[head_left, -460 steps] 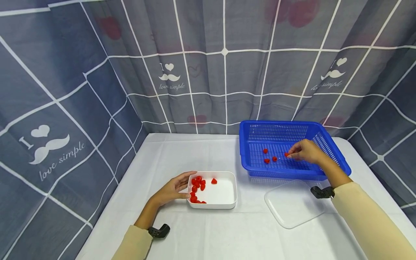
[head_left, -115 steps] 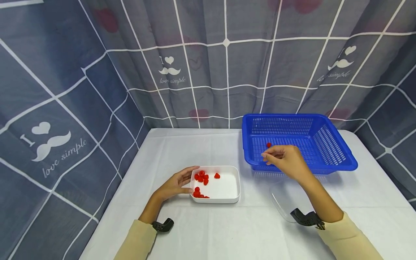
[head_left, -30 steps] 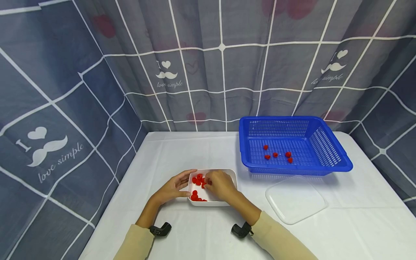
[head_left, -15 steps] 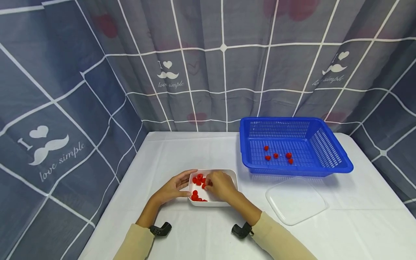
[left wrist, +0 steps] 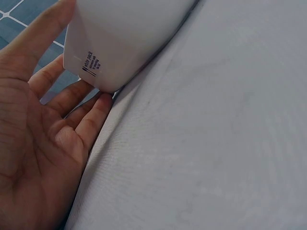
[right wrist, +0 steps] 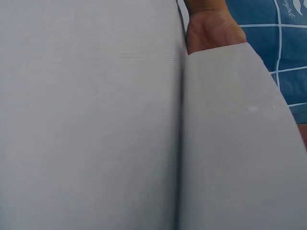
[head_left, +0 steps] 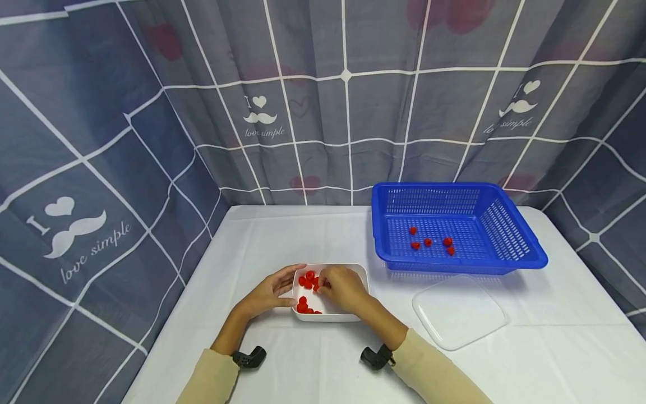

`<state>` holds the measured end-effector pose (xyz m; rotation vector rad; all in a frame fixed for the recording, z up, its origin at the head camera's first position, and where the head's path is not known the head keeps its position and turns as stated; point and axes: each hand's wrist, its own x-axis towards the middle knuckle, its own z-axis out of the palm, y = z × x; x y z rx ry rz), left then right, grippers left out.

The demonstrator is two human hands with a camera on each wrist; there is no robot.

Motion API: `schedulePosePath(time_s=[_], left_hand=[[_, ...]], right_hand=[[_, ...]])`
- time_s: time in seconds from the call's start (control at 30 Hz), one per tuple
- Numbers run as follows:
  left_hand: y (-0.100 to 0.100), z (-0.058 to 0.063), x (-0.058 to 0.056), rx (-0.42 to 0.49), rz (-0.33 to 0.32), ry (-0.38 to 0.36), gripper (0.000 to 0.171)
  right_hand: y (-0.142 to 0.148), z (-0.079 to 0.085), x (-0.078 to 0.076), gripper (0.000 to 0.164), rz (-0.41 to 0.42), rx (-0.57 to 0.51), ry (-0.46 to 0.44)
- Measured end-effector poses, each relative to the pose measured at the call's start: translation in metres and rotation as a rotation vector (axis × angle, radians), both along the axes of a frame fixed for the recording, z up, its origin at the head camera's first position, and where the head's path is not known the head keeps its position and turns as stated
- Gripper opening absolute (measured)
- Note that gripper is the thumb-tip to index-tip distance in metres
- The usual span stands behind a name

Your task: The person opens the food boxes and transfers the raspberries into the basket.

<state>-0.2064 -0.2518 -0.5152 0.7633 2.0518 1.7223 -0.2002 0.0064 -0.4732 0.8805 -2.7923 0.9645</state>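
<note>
My left hand (head_left: 264, 294) grips the left end of a white plastic box (head_left: 328, 317), thumb at the front corner and fingers at the back. The left wrist view shows that hand's fingers against the box wall (left wrist: 120, 43), which bears small print. Reaching into the box, my right hand (head_left: 345, 289) pinches a red raspberry (head_left: 315, 288), partly hidden by its fingers. More raspberries (head_left: 303, 306) lie along the box's left side, in two clusters. The right hand covers much of the box's right half. Box wall (right wrist: 230, 120) fills much of the right wrist view.
A blue slotted basket (head_left: 459, 264) stands at the back right with several raspberries (head_left: 447, 242) spread on its floor. A clear lid (head_left: 461, 314) lies flat in front of it. White cloth (head_left: 282, 235) covers the table, and a grey checked curtain (head_left: 313, 123) hangs behind.
My right hand has moved from over the basket into the box, where it has stayed this past second. More raspberries lie in the basket than 15 seconds ago. The left hand keeps its place.
</note>
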Motion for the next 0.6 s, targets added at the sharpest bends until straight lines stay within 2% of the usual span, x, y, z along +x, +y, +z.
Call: schedulePosePath(time_s=[0.4, 0.6], left_hand=[[0.002, 0.003, 0.001, -0.011, 0.012, -0.017, 0.080], [0.002, 0.004, 0.002, -0.017, 0.021, -0.025, 0.080]], right_hand=[[0.014, 0.022, -0.006, 0.015, -0.012, -0.041, -0.018], [0.021, 0.034, -0.006, 0.015, 0.008, -0.089, 0.006]])
